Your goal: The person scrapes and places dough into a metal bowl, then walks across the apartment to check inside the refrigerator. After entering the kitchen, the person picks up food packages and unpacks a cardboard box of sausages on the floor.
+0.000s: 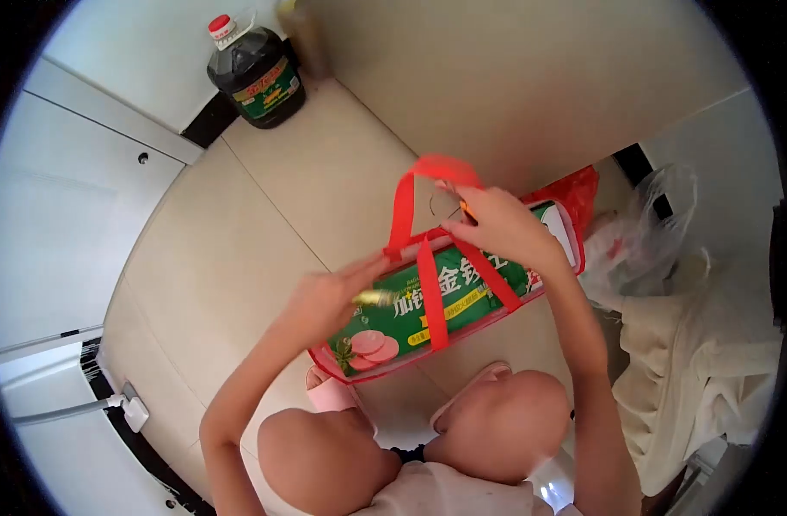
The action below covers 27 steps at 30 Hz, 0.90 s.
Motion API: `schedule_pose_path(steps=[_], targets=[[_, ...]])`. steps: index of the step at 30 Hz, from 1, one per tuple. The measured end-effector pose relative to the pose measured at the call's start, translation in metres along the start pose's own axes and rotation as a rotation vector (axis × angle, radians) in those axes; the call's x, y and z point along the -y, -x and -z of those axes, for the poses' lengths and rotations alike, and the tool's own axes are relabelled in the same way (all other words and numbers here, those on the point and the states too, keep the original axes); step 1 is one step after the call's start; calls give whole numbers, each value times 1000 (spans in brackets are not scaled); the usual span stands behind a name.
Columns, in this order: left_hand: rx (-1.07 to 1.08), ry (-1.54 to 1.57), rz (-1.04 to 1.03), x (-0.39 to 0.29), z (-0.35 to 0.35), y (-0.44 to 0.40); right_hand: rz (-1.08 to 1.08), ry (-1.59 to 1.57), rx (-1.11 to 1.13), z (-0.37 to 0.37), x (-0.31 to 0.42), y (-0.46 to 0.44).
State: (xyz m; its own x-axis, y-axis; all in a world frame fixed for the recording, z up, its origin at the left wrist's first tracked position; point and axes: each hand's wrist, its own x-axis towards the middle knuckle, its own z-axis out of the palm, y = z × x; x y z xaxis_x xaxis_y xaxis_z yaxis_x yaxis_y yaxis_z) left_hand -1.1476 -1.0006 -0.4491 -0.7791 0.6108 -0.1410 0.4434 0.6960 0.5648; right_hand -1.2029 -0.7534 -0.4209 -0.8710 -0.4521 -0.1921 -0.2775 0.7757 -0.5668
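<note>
A clear carry bag with red trim and red straps (434, 297) lies on the floor before my knees, a green printed box (385, 322) showing through it. My left hand (318, 303) is at the bag's left end, blurred, with a small yellow-green thing (375, 297) at its fingers; its kind is unclear. Over the bag's upper edge, my right hand (503, 225) curls round a small orange thing (467, 209), mostly hidden. A red handle loop (404, 202) stands up beside its fingers.
A large dark bottle with a red cap (260, 82) stands by the wall, a blurred bottle (305, 39) beside it. Red plastic (574, 193) and a clear plastic bag (651, 224) lie at right, near pale draped fabric (669, 361). A white plug (134, 408) is at left.
</note>
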Motion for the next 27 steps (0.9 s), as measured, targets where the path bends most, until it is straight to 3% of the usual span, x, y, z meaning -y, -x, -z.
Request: schedule_pose_path(steps=[4,8,9,10,12,14,17,22,24,27], targets=[[-190,-42,-40,23,-10,-27,39,236,10,-6,4,9],[48,-18,146,23,-7,-34,2,160,-71,-29,-2,48],[55,-14,135,26,-9,-37,-127,118,142,-27,-3,55],[52,-41,159,31,-13,-40,-139,116,141,-24,-4,64],[63,-67,184,39,-24,-45,39,-26,431,-19,-8,83],[-31,-135,146,43,-32,-50,56,27,352,-23,-8,97],[-50,-178,149,33,-35,-49,-191,166,-169,-32,-5,102],[-292,-105,100,-14,-17,-22,-315,-5,-23,-46,-13,110],[-358,-113,20,-20,-18,-12,-82,-14,109,-43,-19,128],[-248,-32,-109,-21,-26,-4,-6,32,200,-36,-20,163]])
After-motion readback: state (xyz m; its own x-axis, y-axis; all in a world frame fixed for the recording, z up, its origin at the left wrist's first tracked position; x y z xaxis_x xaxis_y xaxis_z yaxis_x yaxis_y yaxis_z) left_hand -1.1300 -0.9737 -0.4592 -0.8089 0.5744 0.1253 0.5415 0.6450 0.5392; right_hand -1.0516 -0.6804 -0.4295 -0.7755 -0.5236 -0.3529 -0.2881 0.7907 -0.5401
